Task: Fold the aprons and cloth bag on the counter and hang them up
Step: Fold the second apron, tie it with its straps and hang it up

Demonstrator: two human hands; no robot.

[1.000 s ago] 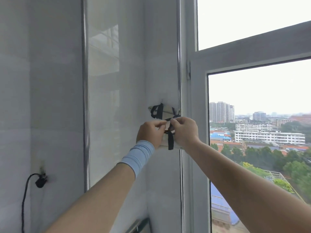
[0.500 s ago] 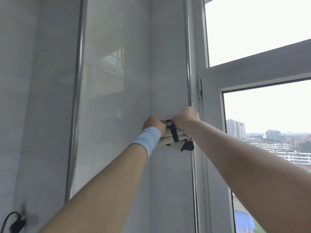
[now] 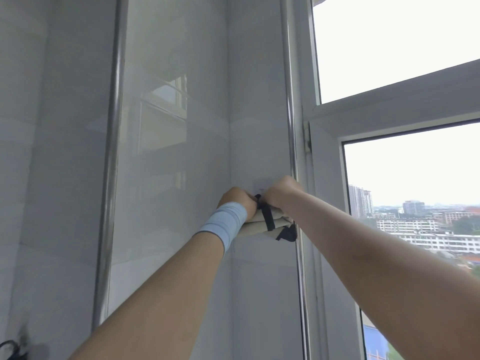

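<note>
Up high, both hands are raised against the tiled wall [image 3: 168, 152], knuckles toward the camera. The left hand [image 3: 237, 202], with a light blue wristband [image 3: 224, 224], is curled tight, and the right hand [image 3: 281, 192] is curled too. The 2 fists nearly touch, and between them they pinch the top loop of a black strap [image 3: 267, 216]. The fingertips are hidden behind the backs of the hands. Whether the loop sits on a hook cannot be told.

The folded beige cloth [image 3: 259, 226] hangs just under the fists, against the wall, with the strap running down across it. I cannot tell if it is an apron or the bag. A second bit of black strap [image 3: 287, 233] sticks out at its lower right.

A vertical metal trim [image 3: 292, 126] runs just right of the hands, beside the white window frame [image 3: 389, 107]. Another metal strip [image 3: 111, 178] stands well to the left. A dark cable [image 3: 10, 350] shows in the bottom left corner. City buildings [image 3: 415, 227] show through the glass.
</note>
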